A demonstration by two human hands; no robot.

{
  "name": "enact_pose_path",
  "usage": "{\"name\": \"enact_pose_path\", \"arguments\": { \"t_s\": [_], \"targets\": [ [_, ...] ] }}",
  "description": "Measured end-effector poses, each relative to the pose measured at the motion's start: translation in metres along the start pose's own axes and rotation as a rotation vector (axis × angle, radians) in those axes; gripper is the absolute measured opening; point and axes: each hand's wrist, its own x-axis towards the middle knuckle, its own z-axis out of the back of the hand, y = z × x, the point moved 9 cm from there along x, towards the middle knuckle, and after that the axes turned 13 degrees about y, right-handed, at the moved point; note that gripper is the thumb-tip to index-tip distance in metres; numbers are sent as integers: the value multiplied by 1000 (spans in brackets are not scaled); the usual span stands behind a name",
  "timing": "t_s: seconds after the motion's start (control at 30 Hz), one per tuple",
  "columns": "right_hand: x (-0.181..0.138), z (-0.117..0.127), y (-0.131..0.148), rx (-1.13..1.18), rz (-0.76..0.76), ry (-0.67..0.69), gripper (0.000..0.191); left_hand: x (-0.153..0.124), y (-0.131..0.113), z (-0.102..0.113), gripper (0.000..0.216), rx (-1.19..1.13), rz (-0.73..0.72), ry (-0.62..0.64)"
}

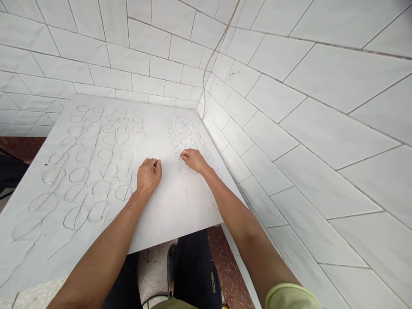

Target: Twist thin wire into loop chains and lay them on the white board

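Observation:
My left hand [149, 175] is closed above the white tabletop [170, 206], thumb pressed against the curled fingers; whatever it may hold is too small to see. To its right, my right hand [193, 160] pinches with thumb and fingertips over the group of small thin rings [184, 141]. What lies between those fingertips I cannot make out. Larger thin wire-like rings [79, 174], with long tails crossing them, lie in rows on the left half of the table.
White tiled walls [322, 137] meet in a corner behind and to the right of the table. A thin cable [206, 71] runs down that corner. My legs in dark trousers [196, 270] are below the table's front edge. A dark object [13, 171] stands at the far left.

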Motion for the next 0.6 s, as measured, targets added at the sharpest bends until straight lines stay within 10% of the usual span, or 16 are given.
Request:
{"name": "enact_pose_path", "arguments": {
  "t_s": [0.33, 0.6],
  "targets": [
    [-34, 1, 15, -302, 39, -182, 28, 1, 0, 0, 26, 38, -22, -9],
    [-76, -64, 43, -614, 136, -130, 31, 0, -4, 0, 26, 84, -49, -18]
  ]
}}
